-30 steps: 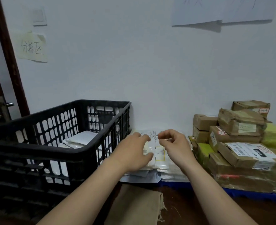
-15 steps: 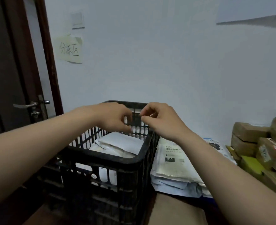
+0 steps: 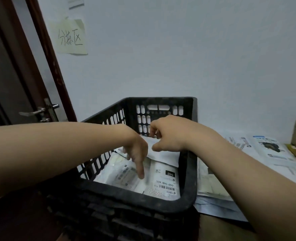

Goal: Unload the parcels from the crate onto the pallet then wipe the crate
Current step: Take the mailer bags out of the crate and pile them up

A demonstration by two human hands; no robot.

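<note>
Flat white parcels [image 3: 164,181] are stacked in the black crate [image 3: 189,171], low in the centre of the frame. A tilted white mailer [image 3: 164,156] is pinched at its upper edge by the right hand [image 3: 169,136], thumb in front and fingers curled behind. The left hand [image 3: 136,150] is released, its straight fingers pointed down onto a labelled parcel [image 3: 124,173]. The bags are judged light, limp and slick (film sags from one corner), so an edge is best gripped with support underneath. Other mailers [image 3: 269,152] are spread at the right edge.
</note>
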